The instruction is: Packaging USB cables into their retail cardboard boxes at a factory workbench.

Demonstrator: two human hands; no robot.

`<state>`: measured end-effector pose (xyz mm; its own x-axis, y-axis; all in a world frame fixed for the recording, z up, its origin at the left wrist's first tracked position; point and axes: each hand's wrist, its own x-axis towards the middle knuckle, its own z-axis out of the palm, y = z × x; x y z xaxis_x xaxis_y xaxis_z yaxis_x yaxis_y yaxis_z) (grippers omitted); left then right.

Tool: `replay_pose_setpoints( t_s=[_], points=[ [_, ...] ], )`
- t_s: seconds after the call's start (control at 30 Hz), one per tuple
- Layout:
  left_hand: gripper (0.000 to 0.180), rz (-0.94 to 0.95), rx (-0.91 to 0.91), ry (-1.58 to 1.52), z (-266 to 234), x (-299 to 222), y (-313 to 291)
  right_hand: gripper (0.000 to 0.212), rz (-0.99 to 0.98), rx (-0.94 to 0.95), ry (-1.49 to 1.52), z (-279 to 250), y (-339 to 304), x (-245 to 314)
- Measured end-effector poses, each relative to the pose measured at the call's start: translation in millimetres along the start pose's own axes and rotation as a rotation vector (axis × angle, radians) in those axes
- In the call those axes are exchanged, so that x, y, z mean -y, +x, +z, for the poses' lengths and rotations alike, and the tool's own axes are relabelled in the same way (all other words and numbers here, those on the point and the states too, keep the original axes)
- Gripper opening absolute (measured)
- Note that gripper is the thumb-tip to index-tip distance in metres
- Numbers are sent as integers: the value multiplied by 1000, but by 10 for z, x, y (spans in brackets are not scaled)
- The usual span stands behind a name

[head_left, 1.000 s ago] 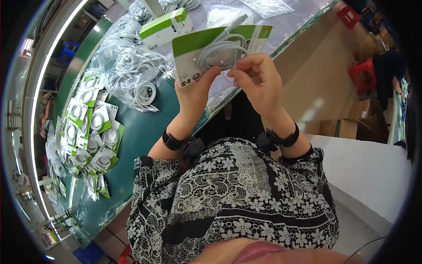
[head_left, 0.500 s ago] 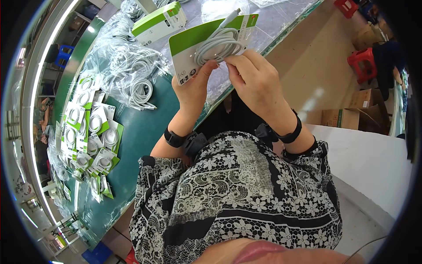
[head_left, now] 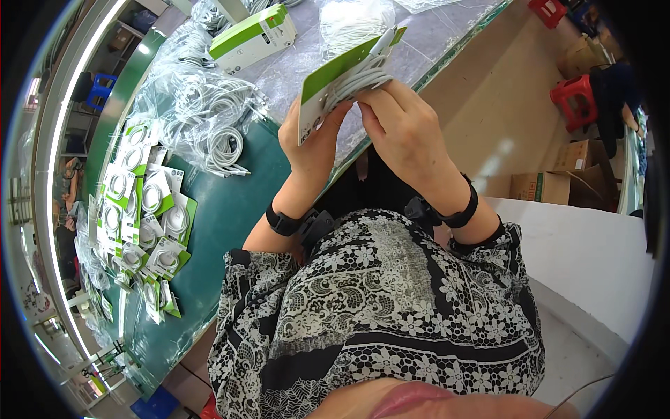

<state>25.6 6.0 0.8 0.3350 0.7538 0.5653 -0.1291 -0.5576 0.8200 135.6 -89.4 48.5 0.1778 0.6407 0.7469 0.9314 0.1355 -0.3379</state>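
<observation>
Above the table's near edge, my left hand [head_left: 310, 140] grips a green and white packaging card [head_left: 328, 75] by its lower left side, thumb on the front. A coiled white cable [head_left: 357, 82] lies against the front of the card, its connector end pointing up toward the top right corner. My right hand [head_left: 403, 122] is closed at the lower right of the coil, fingertips pinched on the cable and the card's edge. What exactly lies between those fingertips is hidden. The card is tilted, so its face shows at a steep angle.
Left on the green table [head_left: 220, 209] lies a pile of carded cables [head_left: 143, 216]. Bagged loose cables [head_left: 202, 105] sit beyond it. A stack of flat cards [head_left: 255, 40] and a clear plastic bag [head_left: 352, 24] are at the back. Cardboard boxes [head_left: 544, 187] and a red stool [head_left: 574, 105] stand right.
The card with the cable has turned, from facing me broadly to being seen nearly edge-on. My left hand has shifted slightly right; my right hand stays almost in place.
</observation>
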Motion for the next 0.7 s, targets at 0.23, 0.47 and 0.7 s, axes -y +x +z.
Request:
replay_pose_setpoints(
  t_s=[0.23,0.47,0.7],
  points=[
    [33,179,6,110,-7,58,-10,20,6,46,-15,0,-31,5],
    [31,233,-9,120,-3,39,-28,16,9,35,14,19,-18,0],
    [27,-8,-18,-22,-2,38,-90,18,27,57,34,14,-40,-27]
  ],
)
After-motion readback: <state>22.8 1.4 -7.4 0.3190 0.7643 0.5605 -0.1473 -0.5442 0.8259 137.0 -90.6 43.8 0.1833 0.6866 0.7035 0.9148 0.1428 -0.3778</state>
